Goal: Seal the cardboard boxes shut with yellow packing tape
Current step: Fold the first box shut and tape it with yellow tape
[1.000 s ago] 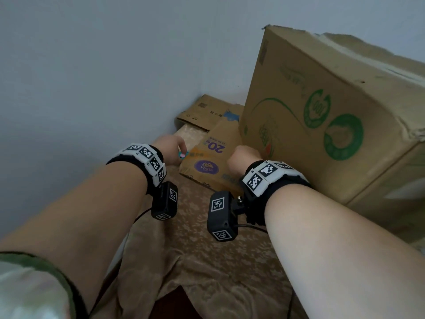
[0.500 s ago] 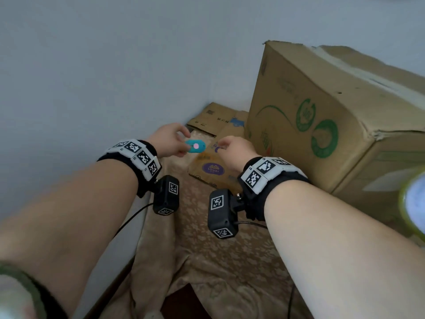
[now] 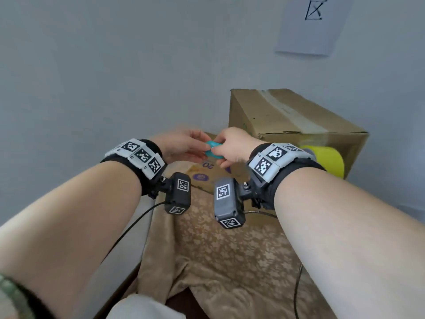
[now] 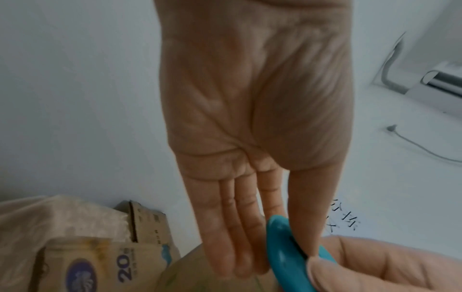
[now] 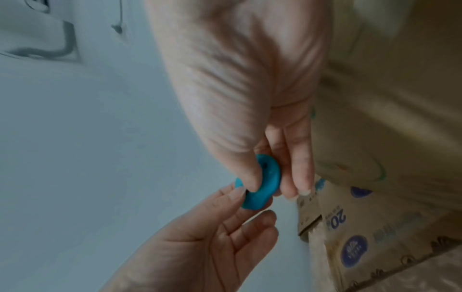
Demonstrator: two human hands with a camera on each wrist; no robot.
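A small teal plastic cutter (image 3: 212,149) hangs between both hands above the cloth. My right hand (image 3: 232,146) pinches its upper part between thumb and fingers (image 5: 297,177). My left hand (image 3: 184,146) holds the other end lightly between thumb and straight index finger (image 4: 270,197). Behind the hands stands a large cardboard box (image 3: 287,116), shut, with a pale strip of tape along its top. A roll of yellow tape (image 3: 326,161) shows just beyond my right wrist, against that box. A low printed box marked "20" (image 3: 202,171) lies under the hands.
A tan patterned cloth (image 3: 218,249) covers the surface in front of me. A grey wall (image 3: 115,77) closes the left and back, with a paper sheet (image 3: 312,24) stuck high on it. Cables (image 3: 128,231) trail from the wrist cameras.
Both hands have risen and come together. The teal cutter was in my left hand alone; now my right hand pinches it too. The view has tilted up, showing the box top and yellow roll.
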